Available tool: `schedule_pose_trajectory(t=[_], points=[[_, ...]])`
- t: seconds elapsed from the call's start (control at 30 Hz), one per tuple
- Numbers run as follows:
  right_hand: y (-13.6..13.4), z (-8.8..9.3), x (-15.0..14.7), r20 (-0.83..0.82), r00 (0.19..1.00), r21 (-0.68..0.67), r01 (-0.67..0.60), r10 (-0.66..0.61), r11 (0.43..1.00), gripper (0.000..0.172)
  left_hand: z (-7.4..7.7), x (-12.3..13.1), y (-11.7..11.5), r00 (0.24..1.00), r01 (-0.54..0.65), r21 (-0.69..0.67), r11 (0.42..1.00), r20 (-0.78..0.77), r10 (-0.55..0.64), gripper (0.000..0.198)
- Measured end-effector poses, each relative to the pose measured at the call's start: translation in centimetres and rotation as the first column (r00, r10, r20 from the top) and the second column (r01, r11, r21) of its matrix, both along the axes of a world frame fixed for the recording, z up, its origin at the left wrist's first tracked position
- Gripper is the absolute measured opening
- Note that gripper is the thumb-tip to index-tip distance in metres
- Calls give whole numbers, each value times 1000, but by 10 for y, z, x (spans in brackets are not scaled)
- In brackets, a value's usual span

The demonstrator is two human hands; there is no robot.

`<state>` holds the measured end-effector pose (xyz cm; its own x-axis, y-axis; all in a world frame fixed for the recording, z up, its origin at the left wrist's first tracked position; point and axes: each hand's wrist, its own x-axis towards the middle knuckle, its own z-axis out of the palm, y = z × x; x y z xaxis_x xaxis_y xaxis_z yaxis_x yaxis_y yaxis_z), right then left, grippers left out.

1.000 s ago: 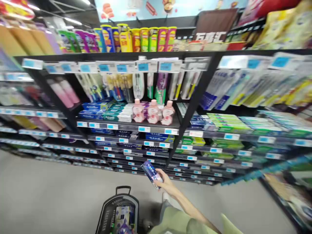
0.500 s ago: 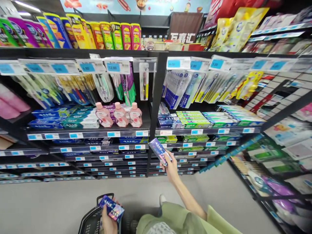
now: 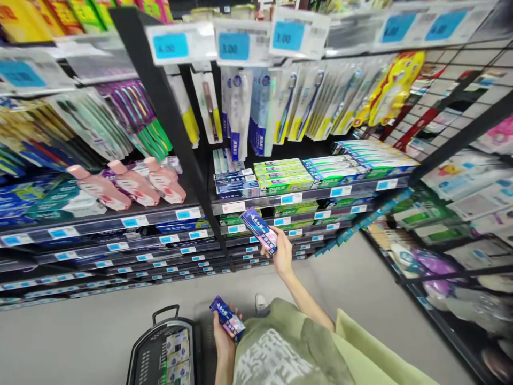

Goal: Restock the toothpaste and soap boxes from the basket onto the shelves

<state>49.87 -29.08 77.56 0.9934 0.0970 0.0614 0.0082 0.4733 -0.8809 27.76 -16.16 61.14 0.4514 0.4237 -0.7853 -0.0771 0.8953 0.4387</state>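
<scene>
Held up before the shelves, a blue-purple toothpaste box (image 3: 258, 230) is gripped at its lower right end by my right hand (image 3: 281, 251). My left hand (image 3: 224, 337) is lower, near my body, with its fingers wrapped around a similar dark blue and pink toothpaste box (image 3: 227, 319). Both boxes slant down to the right, printed faces up. Left of my left hand, a black basket (image 3: 138, 347) stands on the floor with several small patterned packs (image 3: 177, 355) inside.
A black shelf unit (image 3: 200, 187) spans the front, with hanging toothbrushes (image 3: 240, 115), green toothpaste boxes (image 3: 284, 176) and pink bottles (image 3: 138, 184). At the right, another rack (image 3: 449, 267) holds packaged goods. Grey floor (image 3: 92, 337) lies below.
My view has turned right and moved closer to the shelves. My left hand has shifted right, away from the basket, with its toothpaste box. My right hand still holds its box up.
</scene>
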Motion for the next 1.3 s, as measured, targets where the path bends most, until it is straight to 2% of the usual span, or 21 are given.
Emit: schedule_pose_trajectory(t=[0.13, 0.23, 0.5, 0.7, 0.87, 1.0, 1.1, 1.2, 1.3], points=[[-37, -7, 12, 2, 1000, -65, 30, -30, 997, 54, 8, 24, -31, 999, 18, 17, 1000, -52, -17, 37], [-59, -9, 16, -2, 999, -114, 49, -50, 992, 54, 16, 38, -43, 999, 33, 49, 998, -44, -30, 37], [-88, -14, 20, -52, 996, -138, 62, -69, 989, 55, 26, 60, -42, 998, 59, 127, 990, -43, -54, 40], [-96, -21, 26, -79, 994, -133, 61, -72, 989, 56, 28, 63, -38, 999, 23, 150, 988, -31, -19, 37], [-92, -20, 30, -121, 989, -68, 71, -79, 995, 57, 25, 60, -49, 999, 36, 134, 990, -41, -31, 34], [-90, -16, 34, -174, 967, 26, 193, -186, 981, 54, 22, 59, -60, 995, 68, 91, 994, -74, -61, 31], [-91, -16, 37, -189, 935, 90, 321, -300, 943, 49, 21, 56, -66, 992, 94, 133, 987, -98, -82, 24], [-94, -20, 38, -198, 900, 63, 407, -389, 911, 64, 22, 54, -69, 983, 157, 226, 961, -125, -131, 37], [-94, -27, 35, -196, 884, -3, 433, -425, 901, 77, 27, 52, -69, 962, 249, 280, 927, -179, -205, 47]])
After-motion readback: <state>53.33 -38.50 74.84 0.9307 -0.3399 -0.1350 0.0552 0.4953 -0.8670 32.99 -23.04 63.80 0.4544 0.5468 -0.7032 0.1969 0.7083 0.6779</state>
